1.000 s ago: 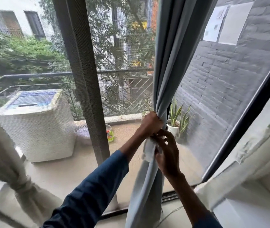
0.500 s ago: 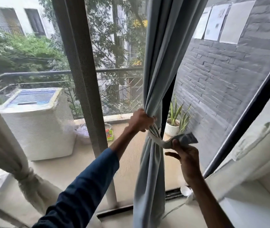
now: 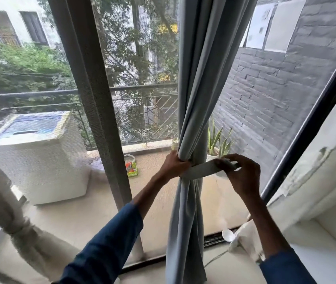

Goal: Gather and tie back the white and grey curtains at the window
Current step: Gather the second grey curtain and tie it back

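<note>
Two curtains | grey curtain (image 3: 195, 99) is gripped in curled fingers of left hand (image 3: 174, 163) | tie band (image 3: 202, 170), stretched to its right, is pinched by right hand (image 3: 242, 174) | white curtain (image 3: 1, 201) is knotted far left

Daylight is soft and even, coming from the far side through the window. No hard shadows and no glare. The balcony floor (image 3: 70, 222) is pale and slightly washed out, and the trees (image 3: 19, 64) look hazy behind the mesh.

The near side is dimmer. The left hand (image 3: 174, 166) and right hand (image 3: 244, 177) are backlit and dark, showing little detail. The grey curtain (image 3: 193, 99) is evenly lit with softly shaded folds. The band (image 3: 201, 171) is a little soft.

The white curtain (image 3: 3, 201), near left, is smeared by blur. Wide-angle bending makes the window post (image 3: 95, 99) lean and the right frame (image 3: 310, 119) slant.
</note>
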A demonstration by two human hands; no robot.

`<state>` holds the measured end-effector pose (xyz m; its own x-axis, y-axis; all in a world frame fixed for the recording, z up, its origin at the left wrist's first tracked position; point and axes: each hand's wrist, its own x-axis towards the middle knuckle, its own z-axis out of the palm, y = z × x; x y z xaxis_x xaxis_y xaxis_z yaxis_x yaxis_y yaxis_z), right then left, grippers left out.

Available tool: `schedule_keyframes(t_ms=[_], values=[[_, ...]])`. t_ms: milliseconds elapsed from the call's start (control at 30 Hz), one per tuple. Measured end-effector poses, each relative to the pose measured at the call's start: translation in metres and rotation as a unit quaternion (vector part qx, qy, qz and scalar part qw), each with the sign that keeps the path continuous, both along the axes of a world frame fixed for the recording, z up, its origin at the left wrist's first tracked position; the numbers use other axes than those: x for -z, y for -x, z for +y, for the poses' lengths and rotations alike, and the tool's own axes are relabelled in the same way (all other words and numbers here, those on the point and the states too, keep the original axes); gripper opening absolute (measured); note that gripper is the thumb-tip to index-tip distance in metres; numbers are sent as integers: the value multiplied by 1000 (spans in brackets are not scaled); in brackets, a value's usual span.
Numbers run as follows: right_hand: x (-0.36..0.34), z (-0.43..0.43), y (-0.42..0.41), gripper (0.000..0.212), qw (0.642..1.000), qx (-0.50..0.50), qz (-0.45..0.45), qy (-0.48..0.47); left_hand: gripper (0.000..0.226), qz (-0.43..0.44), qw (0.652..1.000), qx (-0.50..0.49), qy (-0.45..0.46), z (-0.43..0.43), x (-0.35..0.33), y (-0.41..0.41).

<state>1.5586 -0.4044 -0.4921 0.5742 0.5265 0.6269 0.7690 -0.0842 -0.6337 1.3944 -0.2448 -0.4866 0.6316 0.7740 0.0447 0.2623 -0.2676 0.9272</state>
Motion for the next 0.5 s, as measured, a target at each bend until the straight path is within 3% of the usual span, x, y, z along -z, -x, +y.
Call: schedule_keyframes(t_ms=[67,133,300,500], values=[[-6,1,2,10,999,-12,-30,27,31,4,1000,-2,-5,3,1,0],[-11,4,10,22,998,-20,-45,31,29,4,1000,1,-12,5,2,-1],[-18,18,39,18,997,-47,44,-50,28,-7,1000,-5,-14,4,2,-2],[-5,32,50,32,994,-93,20,-53,35,-11,999,-15,-27,6,5,-4]])
